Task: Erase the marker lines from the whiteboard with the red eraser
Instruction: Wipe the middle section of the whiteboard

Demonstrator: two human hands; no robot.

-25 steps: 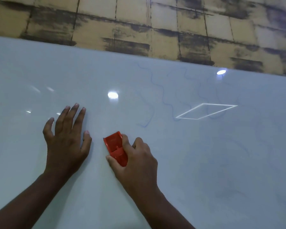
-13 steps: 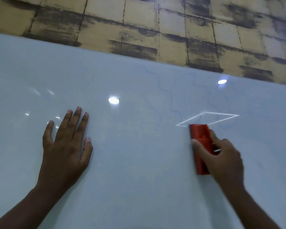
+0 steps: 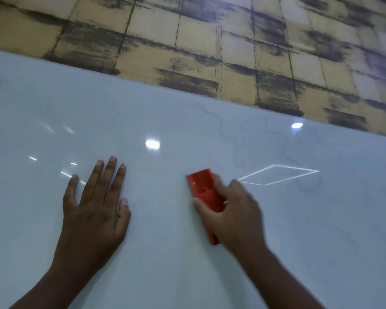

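While right hand (image 3: 234, 210) grips one red eraser (image 3: 204, 190) on whiteboard (image 3: 165, 253), left hand (image 3: 96, 208) flat, fingers straight

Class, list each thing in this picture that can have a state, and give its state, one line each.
whiteboard: partly wiped, faint blue lines remain.
marker lines: faint, wavy, not yet erased.
red eraser: gripped, on the board.
right hand: grips the eraser, blurred.
left hand: flat on the board, fingers straight.

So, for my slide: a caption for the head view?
Right hand wipes red eraser across whiteboard toward faint blue marker lines; left hand rests flat.
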